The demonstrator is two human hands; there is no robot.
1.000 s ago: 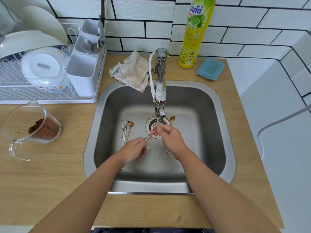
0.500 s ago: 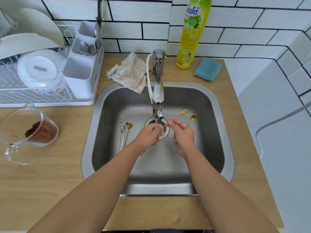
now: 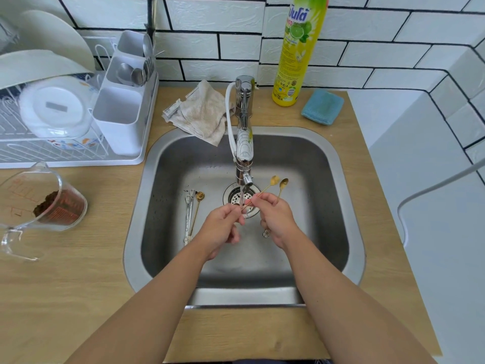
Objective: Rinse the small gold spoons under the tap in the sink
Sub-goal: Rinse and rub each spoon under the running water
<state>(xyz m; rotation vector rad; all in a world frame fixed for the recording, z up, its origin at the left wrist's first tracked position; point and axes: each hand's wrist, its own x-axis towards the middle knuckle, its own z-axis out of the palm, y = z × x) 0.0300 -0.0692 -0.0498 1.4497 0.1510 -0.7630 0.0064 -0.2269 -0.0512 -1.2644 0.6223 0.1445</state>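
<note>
I have two gold spoons [image 3: 274, 185] pinched in my right hand [image 3: 275, 219], bowls up and angled away to the right of the tap [image 3: 244, 143]; their long axes slant from the stream toward the far right. My left hand [image 3: 221, 227], fingers curled at one handle's tip, sits nearer the water; another gold spoon [image 3: 196, 211] lies left of the tap on the sink [image 3: 338, 206] floor.

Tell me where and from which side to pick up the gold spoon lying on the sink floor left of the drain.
Take the gold spoon by its thin handle near the middle, coming from straight above and its right. It lies flat with silver spoons tight along its left, so only a fingertip pinch grip will likely lift it from the sink floor.
</note>
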